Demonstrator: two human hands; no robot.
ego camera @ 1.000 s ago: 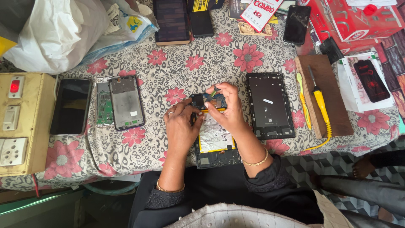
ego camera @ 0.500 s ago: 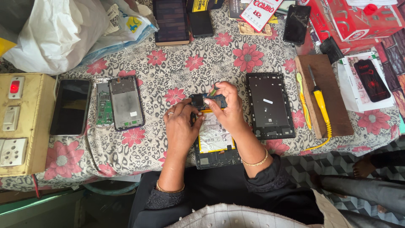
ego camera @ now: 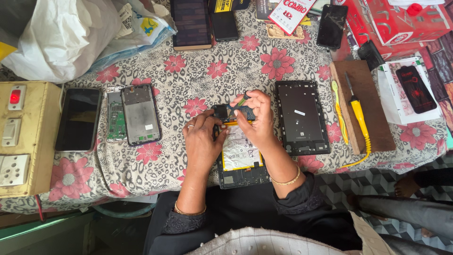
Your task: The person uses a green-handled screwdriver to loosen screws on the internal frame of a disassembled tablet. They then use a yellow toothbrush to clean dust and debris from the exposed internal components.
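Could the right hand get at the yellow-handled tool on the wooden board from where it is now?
Probably yes. The yellow-handled tool lies uncovered on the wooden board, to the right of the black back cover. Nothing stands between, but the right hand already pinches a small green-handled tool and would have to put it down first.

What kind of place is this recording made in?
Most likely a small phone and tablet repair bench. The left hand and right hand work on an opened tablet, a removed back cover lies beside it, and a stripped phone and a soldering iron lie on the flowered tablecloth.
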